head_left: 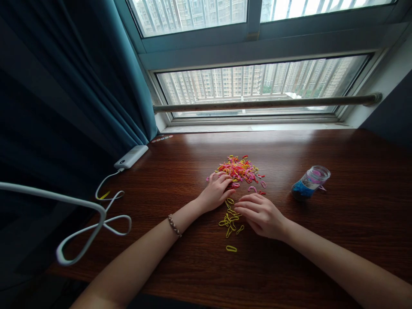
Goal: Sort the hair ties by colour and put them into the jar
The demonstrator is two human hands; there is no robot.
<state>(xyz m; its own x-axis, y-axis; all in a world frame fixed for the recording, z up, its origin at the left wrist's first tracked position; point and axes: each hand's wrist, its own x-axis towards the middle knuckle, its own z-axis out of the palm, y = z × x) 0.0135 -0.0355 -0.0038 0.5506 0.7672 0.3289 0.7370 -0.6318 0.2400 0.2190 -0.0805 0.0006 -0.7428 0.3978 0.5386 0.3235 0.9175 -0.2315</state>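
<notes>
A heap of small coloured rubber bands [242,168], mostly pink, red and yellow, lies mid-table. My left hand [217,189] rests at its near left edge, fingers apart and bent over the bands, with the thumb pointing right. To the right, my right hand [262,214] hovers low beside a looser group of yellow rubber bands [229,221]. Its fingers reach left, slightly curved and apart, and no band shows in them. One yellow rubber band [231,248] lies alone closer to me. A few pink and red bands are scattered between the heap and my right hand.
A clear jar [309,183] with a blue lower part leans on the right, pink inside. At the left edge, a white power bank [131,157] trails a looping white cable [80,201]. A window with a metal rail [257,104] and a blue curtain [106,73] border the table [193,266].
</notes>
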